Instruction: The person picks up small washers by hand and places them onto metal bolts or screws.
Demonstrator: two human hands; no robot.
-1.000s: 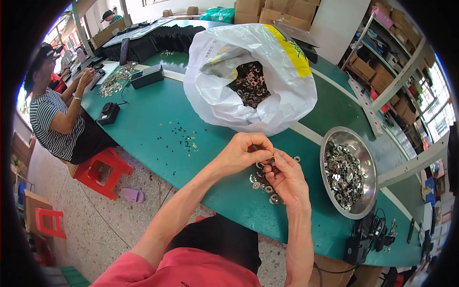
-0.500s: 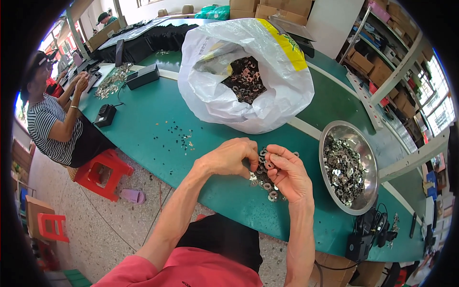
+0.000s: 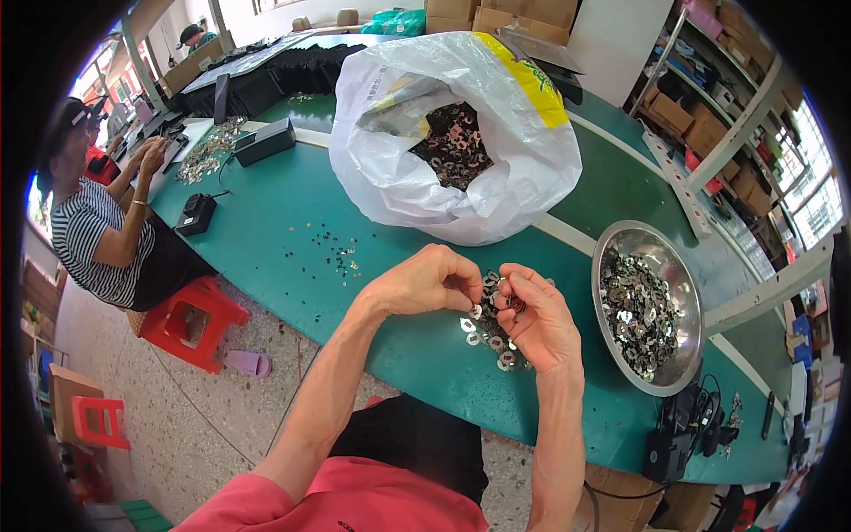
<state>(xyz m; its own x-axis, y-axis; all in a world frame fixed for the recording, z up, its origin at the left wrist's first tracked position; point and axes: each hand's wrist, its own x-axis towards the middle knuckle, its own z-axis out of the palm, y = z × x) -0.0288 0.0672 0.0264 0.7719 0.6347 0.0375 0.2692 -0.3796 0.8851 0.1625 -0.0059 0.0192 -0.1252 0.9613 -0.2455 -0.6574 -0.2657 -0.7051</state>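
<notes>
My left hand (image 3: 424,280) pinches a small flat metal piece (image 3: 476,312) between thumb and fingertips. Facing it, my right hand (image 3: 546,326) is curled, with small dark metal pieces between its thumb and fingers, partly hidden. Beneath and between both hands lies a loose pile of flat metal pieces with holes (image 3: 506,360), some shiny and some dark. To the right, a steel bowl (image 3: 604,344) holds many such pieces (image 3: 640,310). Beyond my hands stands a white woven bag (image 3: 372,182), its mouth showing coppery and dark metal pieces (image 3: 454,146).
Tiny black bits (image 3: 328,250) are scattered on the green table (image 3: 275,213) left of my hands. A black box-shaped device (image 3: 265,142) and a small black device (image 3: 196,214) stand farther left. There a person in a striped shirt (image 3: 99,222) sits. Black adapters with cables (image 3: 678,434) lie at right.
My left hand has drawn slightly up and left from the pile, and a metal piece now shows at its fingertips. The right hand's fingers have curled a little more.
</notes>
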